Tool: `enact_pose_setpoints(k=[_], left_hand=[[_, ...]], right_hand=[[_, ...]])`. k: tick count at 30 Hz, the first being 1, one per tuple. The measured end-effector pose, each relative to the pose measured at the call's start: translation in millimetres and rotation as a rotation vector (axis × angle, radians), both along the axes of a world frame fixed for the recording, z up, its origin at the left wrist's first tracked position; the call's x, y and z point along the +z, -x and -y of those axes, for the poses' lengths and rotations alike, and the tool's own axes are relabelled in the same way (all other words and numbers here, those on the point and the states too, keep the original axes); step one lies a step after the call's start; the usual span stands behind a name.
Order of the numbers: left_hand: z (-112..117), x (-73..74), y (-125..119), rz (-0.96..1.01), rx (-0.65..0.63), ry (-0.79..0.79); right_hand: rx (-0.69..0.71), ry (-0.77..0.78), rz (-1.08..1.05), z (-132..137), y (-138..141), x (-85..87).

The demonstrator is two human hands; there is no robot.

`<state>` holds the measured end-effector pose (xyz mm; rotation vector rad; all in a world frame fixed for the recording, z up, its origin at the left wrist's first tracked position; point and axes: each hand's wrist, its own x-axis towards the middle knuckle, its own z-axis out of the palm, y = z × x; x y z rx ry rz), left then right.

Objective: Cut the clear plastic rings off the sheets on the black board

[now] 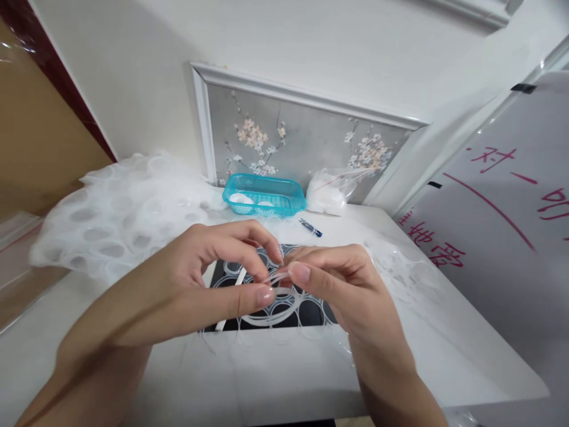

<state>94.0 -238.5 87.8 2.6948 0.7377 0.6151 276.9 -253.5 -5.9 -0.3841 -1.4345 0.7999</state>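
My left hand (pixel 200 279) pinches thin, translucent white plastic rings (pixel 291 307) between thumb and fingers. Thumb and forefinger of my right hand (pixel 342 276) are closed on the same rings from the other side. Their lower arc hangs below my fingertips; how many there are I cannot tell. Beneath both hands lies a black mat (pixel 311 314) with a clear plastic sheet of round cut-outs (pixel 231 308) over it. A narrow white strip (pixel 240 276) crosses the mat near my left fingers.
A large pile of white perforated plastic sheets (pixel 120 219) fills the table's left side. Behind the mat stand a blue basket (pixel 284 204) holding white round pieces and a plastic bag (pixel 329 193) with white contents. A marker (pixel 310 228) lies nearby. A whiteboard (pixel 498 237) borders the right.
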Motion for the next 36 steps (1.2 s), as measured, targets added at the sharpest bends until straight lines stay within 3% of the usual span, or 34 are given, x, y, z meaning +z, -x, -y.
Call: enact_pose_setpoints(k=[5,13,20,36], left_hand=[[-3,1.0,0,-0.027,-0.028,0.015],[-4,4.4,1,-0.082,0.045,0.122],[-20,8.5,1,-0.101,0.019,0.114],[-27,8.0,0,-0.094,0.005,0.106]], right_hand=[[0.015,0.003,-0.015,-1,0,-0.7],[0.057,-0.020,-0.022,-13,-2,-2.5],[0.019,0.065,0.082,-16,-2,-0.7],[0.051,0.042,0.202,-15,-13,4.1]])
